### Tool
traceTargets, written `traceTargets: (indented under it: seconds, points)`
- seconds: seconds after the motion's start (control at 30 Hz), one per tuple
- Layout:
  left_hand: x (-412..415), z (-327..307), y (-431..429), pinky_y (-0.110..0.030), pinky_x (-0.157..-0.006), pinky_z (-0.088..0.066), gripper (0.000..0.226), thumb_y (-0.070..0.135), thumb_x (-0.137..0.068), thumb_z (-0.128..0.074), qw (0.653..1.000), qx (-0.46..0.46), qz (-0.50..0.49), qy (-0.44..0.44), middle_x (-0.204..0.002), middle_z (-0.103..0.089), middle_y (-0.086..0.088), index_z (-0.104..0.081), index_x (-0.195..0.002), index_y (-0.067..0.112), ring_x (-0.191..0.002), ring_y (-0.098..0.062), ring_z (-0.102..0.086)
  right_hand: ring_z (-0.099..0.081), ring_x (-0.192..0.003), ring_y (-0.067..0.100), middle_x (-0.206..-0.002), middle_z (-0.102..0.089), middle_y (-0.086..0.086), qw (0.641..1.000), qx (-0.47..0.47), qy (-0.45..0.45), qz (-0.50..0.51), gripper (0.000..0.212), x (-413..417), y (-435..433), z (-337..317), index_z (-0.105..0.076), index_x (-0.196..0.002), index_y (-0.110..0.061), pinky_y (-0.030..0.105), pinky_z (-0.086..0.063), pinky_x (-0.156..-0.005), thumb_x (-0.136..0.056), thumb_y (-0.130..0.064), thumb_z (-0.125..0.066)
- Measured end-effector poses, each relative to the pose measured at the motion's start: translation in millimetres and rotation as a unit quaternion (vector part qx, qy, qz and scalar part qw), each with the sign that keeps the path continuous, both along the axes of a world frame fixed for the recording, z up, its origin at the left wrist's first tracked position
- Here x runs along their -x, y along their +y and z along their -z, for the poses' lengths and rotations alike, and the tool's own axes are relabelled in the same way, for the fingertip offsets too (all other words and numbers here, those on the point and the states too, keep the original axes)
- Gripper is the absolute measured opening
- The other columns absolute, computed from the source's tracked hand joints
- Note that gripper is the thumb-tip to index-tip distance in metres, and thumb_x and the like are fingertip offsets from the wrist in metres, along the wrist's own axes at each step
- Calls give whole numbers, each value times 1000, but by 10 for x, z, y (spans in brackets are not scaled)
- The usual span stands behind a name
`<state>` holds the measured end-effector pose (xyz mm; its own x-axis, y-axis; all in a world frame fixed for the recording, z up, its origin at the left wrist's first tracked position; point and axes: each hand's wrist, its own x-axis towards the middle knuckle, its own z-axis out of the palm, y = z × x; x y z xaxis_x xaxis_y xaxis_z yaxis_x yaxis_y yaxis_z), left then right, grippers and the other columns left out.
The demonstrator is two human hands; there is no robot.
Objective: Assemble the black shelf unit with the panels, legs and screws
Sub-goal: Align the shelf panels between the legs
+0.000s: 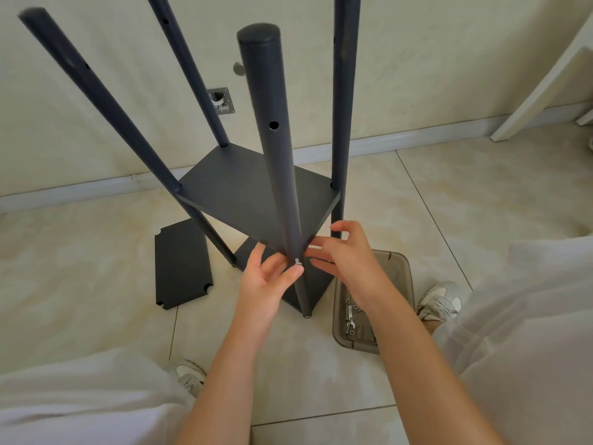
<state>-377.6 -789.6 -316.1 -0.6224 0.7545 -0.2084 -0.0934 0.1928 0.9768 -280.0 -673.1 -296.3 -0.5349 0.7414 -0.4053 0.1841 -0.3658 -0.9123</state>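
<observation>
With left hand (266, 285) grip pinching small silver screw (297, 261) and right hand (348, 255) grip spread by flat black panel (253, 194), hold screw square to round black leg (272, 155); turn gently.

Soft, even indoor light. No hard shadows, only dimness beneath the shelf panel (244, 184). The floor tiles (321, 367) carry a pale sheen. Wide-angle distortion bows the baseboard (401, 139) and splays the legs (269, 130) — white trousers (529, 316) wash out.
</observation>
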Motion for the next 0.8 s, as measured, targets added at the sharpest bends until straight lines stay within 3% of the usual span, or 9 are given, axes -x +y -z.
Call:
traceTargets:
  seconds: [0.1, 0.17, 0.23, 0.33, 0.6, 0.8]
  points:
    - [-96, -17, 20, -9, -92, -47, 90, 9, -93, -67, 999, -10, -38, 16, -105, -74, 19, -8, -157, 31, -107, 7, -64, -67, -103, 23, -121, -60, 6, 996, 80, 4, 51, 46, 213, 18, 6, -38, -131, -22, 39, -57, -91, -94, -30, -64]
    - [-137, 6, 13, -5, -85, -47, 92, 4, -96, -62, 998, -24, -43, 50, -99, -76, 11, 0, -157, 35, -105, 0, -67, -63, -112, 28, -132, -55, 5, 996, 77, -9, 36, 49, 323, 36, 2, -36, -135, -23, 45, -56, -94, -96, -39, -59]
    - [-136, 19, 0, -14, -98, -47, 83, 5, -98, -58, 995, -26, -18, 99, -107, -73, 0, -8, -157, 36, -113, -7, -65, -62, -114, 29, -133, -54, 5, 998, 59, -15, 20, 40, 371, 51, -5, -34, -130, -25, 47, -55, -94, -98, -37, -55]
    - [-125, 22, -17, -28, -111, -42, 55, 14, -101, -54, 988, -2, 23, 154, -136, -61, 6, -36, -153, 23, -129, -4, -54, -62, -111, 29, -132, -54, 5, 999, 46, -19, 7, 32, 373, 79, 19, -29, -119, -29, 47, -56, -93, -99, -32, -55]
    - [-91, -43, -33, -15, -108, -38, 47, 21, -101, -50, 982, 52, 20, 183, -134, -62, 8, -46, -148, 19, -123, 2, -55, -62, -111, 30, -134, -50, 4, 999, 33, -16, -15, 33, 352, 39, 17, -26, -119, -32, 45, -56, -92, -100, -34, -52]
    - [-164, 10, -31, -13, -107, -40, 47, 27, -101, -50, 973, 44, -7, 225, -132, -61, 10, -48, -147, 21, -123, -2, -56, -63, -110, 27, -136, -50, 3, 1000, 23, -16, -12, 45, 336, 15, 40, -27, -134, -30, 40, -57, -90, -99, -37, -53]
